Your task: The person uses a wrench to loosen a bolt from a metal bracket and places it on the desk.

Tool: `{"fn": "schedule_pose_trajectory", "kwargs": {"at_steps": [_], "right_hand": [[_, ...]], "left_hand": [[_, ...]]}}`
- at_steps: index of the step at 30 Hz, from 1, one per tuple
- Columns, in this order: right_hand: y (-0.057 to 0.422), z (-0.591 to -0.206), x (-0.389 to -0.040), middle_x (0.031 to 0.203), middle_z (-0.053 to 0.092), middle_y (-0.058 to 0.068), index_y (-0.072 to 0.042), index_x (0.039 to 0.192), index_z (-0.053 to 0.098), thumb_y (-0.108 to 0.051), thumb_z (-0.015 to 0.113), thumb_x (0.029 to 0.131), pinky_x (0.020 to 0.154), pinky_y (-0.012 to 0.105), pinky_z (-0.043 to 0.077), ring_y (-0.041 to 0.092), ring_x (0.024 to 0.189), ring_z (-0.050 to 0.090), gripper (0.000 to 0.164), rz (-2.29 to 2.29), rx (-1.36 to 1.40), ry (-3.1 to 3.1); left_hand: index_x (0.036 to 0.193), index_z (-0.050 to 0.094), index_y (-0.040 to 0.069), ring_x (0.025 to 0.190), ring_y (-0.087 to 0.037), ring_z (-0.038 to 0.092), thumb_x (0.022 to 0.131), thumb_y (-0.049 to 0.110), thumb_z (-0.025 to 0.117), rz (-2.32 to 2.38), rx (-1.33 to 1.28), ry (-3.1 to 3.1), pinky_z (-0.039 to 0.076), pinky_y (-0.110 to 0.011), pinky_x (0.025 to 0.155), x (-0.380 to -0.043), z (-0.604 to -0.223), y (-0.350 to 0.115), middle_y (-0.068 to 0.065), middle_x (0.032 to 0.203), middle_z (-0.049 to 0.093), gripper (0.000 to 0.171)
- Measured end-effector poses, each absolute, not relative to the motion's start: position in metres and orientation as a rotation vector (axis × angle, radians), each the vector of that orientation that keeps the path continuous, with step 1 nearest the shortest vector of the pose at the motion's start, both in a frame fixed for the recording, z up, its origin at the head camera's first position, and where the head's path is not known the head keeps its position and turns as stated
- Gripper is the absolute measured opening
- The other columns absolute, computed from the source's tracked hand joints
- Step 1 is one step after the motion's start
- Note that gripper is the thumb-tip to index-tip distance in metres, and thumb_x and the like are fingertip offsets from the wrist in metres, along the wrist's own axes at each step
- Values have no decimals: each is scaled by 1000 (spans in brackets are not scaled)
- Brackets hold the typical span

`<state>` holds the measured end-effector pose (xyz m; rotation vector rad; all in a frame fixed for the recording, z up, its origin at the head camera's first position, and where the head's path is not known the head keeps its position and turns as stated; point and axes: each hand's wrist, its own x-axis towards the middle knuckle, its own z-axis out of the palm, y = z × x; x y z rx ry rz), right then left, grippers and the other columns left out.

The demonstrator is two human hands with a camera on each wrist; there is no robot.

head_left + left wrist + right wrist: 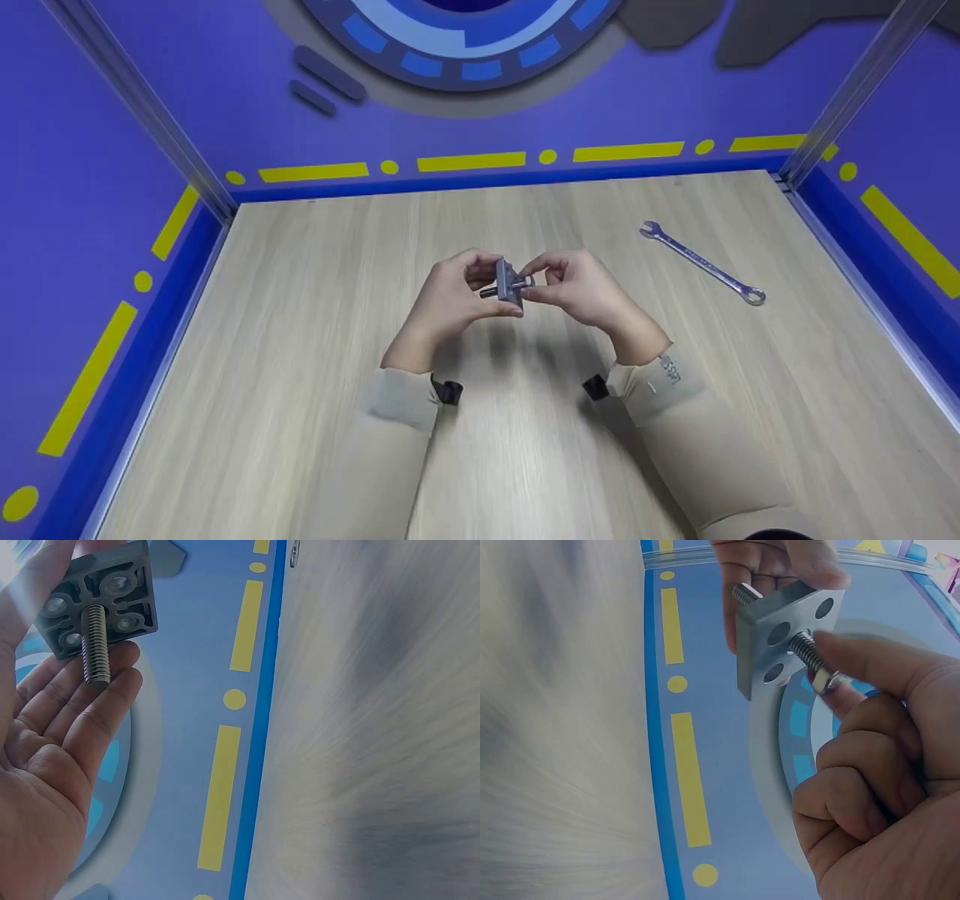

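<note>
My left hand [450,296] grips a square grey plate [502,271] by its edges, over the middle of the table. In the left wrist view the ribbed, recessed side of the plate [144,596] shows, with round holes near its corners. A threaded bolt [95,645] sticks out through its centre. From the other side, my right hand [589,292] pinches the bolt's hex end between thumb and forefinger. The right wrist view shows the flat face of the plate [754,656], the bolt [808,652] and a hex piece [823,681], either head or nut; I cannot tell which.
A combination wrench [703,261] lies slanted on the wooden table [300,337], to the right of my hands. Blue panels [480,135] with yellow marks wall the table at the back and both sides, joined by metal corner posts [142,105].
</note>
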<state>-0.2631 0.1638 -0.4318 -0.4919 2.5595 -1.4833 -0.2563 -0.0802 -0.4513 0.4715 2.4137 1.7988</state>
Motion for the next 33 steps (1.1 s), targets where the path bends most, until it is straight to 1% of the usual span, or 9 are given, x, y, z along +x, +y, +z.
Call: {"fn": "schedule_pose_trajectory", "kwargs": {"at_steps": [5, 10, 12, 15, 19, 21, 26, 29, 33], "right_hand": [[163, -434, -262, 61, 42, -12, -8, 115, 85, -5, 86, 93, 50, 21, 26, 6, 54, 36, 22, -1518, -535, 2561], [165, -435, -263, 61, 42, -11, -7, 120, 86, -8, 90, 92, 50, 20, 27, 5, 55, 36, 29, -1565, -535, 2520], [166, -435, -263, 63, 43, -9, -6, 125, 85, -13, 91, 94, 52, 21, 27, 7, 57, 37, 33, -1590, -502, 2491], [166, -435, -264, 73, 61, -11, -6, 126, 85, -27, 87, 101, 65, 19, 40, 6, 70, 52, 33, -1577, -416, 2485], [165, -436, -266, 74, 60, -13, -8, 108, 88, -46, 72, 111, 73, 25, 43, 9, 78, 55, 42, -1475, -300, 2501], [164, -436, -266, 67, 48, -12, -8, 98, 87, -51, 66, 114, 63, 26, 35, 12, 69, 46, 50, -1433, -286, 2496], [163, -434, -266, 63, 41, -11, -6, 92, 85, -48, 68, 113, 53, 25, 26, 12, 60, 37, 50, -1398, -333, 2497], [164, -434, -266, 71, 56, -13, -4, 102, 88, -41, 76, 109, 62, 24, 38, 10, 70, 50, 39, -1410, -375, 2509], [165, -434, -266, 71, 60, -13, -4, 115, 88, -28, 86, 101, 66, 22, 42, 9, 73, 53, 28, -1447, -470, 2527]], "left_hand": [[140, 73, 8, 127, -22, 81, 73, 23, 110, 1802, 469, 2407, 65, -34, 115, -256, -451, -81, -7, 133, 83, 78], [140, 73, 8, 129, -22, 80, 73, 22, 109, 1804, 467, 2396, 64, -32, 116, -255, -452, -81, -7, 133, 83, 77], [140, 72, 8, 129, -22, 80, 74, 22, 109, 1798, 468, 2401, 65, -32, 115, -256, -452, -81, -7, 133, 83, 78], [141, 72, 8, 129, -22, 80, 73, 23, 110, 1791, 466, 2412, 65, -32, 114, -256, -452, -81, -7, 133, 82, 79], [142, 71, 7, 129, -23, 80, 72, 23, 110, 1798, 469, 2421, 65, -32, 114, -255, -452, -81, -8, 135, 82, 81], [142, 71, 5, 130, -24, 80, 72, 22, 110, 1805, 483, 2420, 65, -32, 115, -256, -452, -81, -10, 136, 82, 82], [143, 71, 4, 130, -24, 80, 72, 22, 110, 1814, 500, 2410, 65, -32, 115, -256, -452, -81, -9, 135, 82, 83], [143, 71, 6, 129, -22, 80, 72, 23, 110, 1813, 485, 2405, 65, -31, 114, -256, -452, -82, -7, 134, 83, 83], [141, 72, 8, 129, -22, 80, 72, 24, 110, 1804, 475, 2404, 65, -31, 114, -256, -453, -82, -6, 134, 83, 80]]}}
